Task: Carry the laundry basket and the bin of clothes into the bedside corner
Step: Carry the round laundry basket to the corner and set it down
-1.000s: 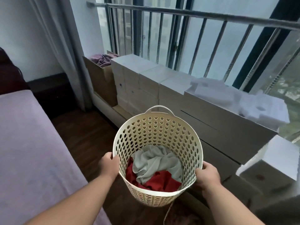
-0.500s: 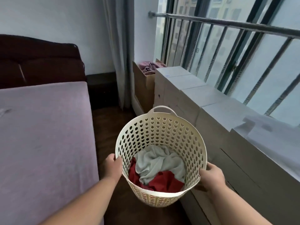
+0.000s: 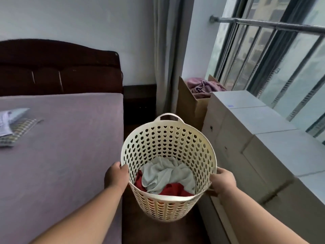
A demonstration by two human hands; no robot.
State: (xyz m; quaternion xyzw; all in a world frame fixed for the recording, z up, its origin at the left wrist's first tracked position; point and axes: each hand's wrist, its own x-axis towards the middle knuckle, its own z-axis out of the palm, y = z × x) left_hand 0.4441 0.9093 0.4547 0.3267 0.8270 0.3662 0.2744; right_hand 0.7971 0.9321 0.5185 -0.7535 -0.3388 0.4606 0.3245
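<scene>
Head view, read from left to right. A folded checked cloth (image 3: 16, 129) lay on the bed (image 3: 61, 147) at 9 o'clock, with the dark headboard (image 3: 59, 67) behind it at 10 o'clock. The left hand (image 3: 117, 176) was closed over the left rim of the laundry basket (image 3: 168, 147), thumb inside the rim and the other fingers hidden behind the wall. The cream basket, pierced with heart-shaped holes, was held near centre frame, slightly toward 6 o'clock, above the dark floor in the aisle between the bed and a row of pale boxes (image 3: 255, 138); its far handle pointed to 12 o'clock. Inside lay a grey garment (image 3: 165, 175) over a red garment (image 3: 175, 190). The right hand (image 3: 223, 182) gripped the right rim, fingers curled around the outside. Beyond the basket, at 1 o'clock, a cardboard box (image 3: 189, 104) holding mauve clothes (image 3: 204, 86) stood in the corner beside the grey curtain (image 3: 168, 55), touching the first pale box. Window bars (image 3: 263, 55) filled the 2 o'clock area.
</scene>
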